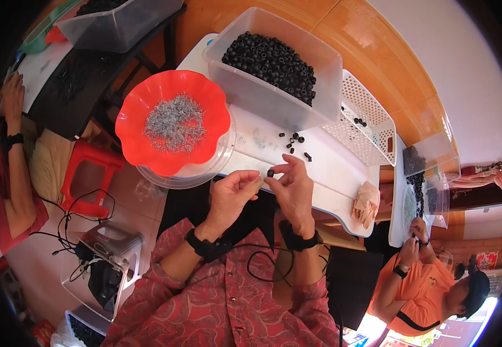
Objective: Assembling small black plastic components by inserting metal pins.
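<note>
Between the thumb and fingers of my right hand (pixel 295 188) is a small black cylindrical piece (pixel 270 173). My left hand (pixel 232 196) is close beside it, thumb and forefinger pinched together; whatever they hold is too small to make out. Both hands are over the near edge of a white table (pixel 320 150). To their left, a red scalloped bowl (pixel 132 133) holds many tiny silvery pieces (pixel 176 124). Beyond my hands stands a clear plastic bin (pixel 262 95) heaped with black ring-like pieces (pixel 271 63). Several loose black pieces (pixel 295 139) lie on the table in front of it.
A white perforated basket (pixel 372 130) with a few black pieces stands at the right, and a crumpled tan cloth (pixel 366 204) lies on the corner. A person in orange (pixel 421 289) works at the right, another person's arm (pixel 17 168) shows at the left. A red stool (pixel 92 173) stands left.
</note>
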`<state>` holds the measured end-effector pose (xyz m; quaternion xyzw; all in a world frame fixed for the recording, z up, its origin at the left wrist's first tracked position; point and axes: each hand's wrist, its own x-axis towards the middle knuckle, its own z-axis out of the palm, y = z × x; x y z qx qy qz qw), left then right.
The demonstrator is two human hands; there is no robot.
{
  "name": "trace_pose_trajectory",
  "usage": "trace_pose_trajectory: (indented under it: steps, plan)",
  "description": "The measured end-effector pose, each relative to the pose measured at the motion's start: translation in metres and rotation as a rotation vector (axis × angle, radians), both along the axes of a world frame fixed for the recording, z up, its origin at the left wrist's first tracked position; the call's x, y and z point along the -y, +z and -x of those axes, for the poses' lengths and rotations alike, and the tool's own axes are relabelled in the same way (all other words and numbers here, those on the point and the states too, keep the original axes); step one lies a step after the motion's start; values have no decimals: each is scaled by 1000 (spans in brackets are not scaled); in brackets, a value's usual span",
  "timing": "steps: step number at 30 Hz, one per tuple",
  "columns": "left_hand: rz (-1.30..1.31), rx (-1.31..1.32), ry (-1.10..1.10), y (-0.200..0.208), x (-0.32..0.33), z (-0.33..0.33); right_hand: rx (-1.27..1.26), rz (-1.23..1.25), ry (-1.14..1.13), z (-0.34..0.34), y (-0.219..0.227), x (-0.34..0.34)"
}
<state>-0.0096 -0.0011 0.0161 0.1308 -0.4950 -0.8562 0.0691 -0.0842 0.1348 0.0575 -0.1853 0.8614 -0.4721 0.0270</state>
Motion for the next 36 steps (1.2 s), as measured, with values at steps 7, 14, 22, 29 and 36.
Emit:
trace_pose_trajectory:
  steps: [7, 14, 22, 29, 36]
  plan:
    - [146, 50, 8, -5, -4, -2, -176, -134, 109, -26, -6, 8]
    - [94, 68, -14, -10, 0, -7, -59, -87, 137, -32, -2, 7]
    - [-141, 84, -76, -16, 9, -8, -115, 30, -154, -13, -8, -28]
    - [-428, -13, -140, -15, 14, -10, -194, -56, -207, -6, -24, -34]
    - [-624, -101, -184, -19, 16, -10, -277, -208, -194, 1, -37, -13]
